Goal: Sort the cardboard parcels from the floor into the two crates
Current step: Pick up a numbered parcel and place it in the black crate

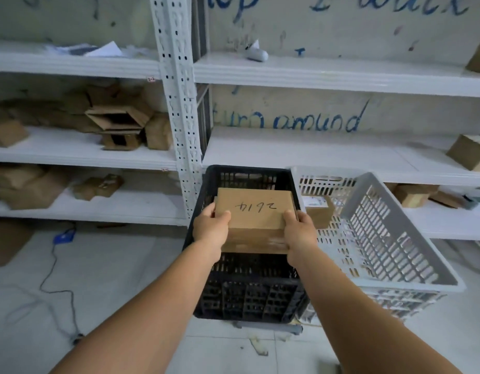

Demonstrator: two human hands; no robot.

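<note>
Hands: our left hand (210, 225) and right hand (300, 228) grip the box (253, 211) | over black crate (244, 287) | advice: lower level, then release.

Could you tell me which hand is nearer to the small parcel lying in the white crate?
Right. The right hand grips the held parcel's right end, just beside the small parcel in the white crate. The left hand grips the opposite end, farther away over the black crate.

Two bare forearms show, with no sleeves, watch or rings. The left hand (210, 228) and right hand (300, 230) wear no gloves; short fingers (289, 215).
</note>
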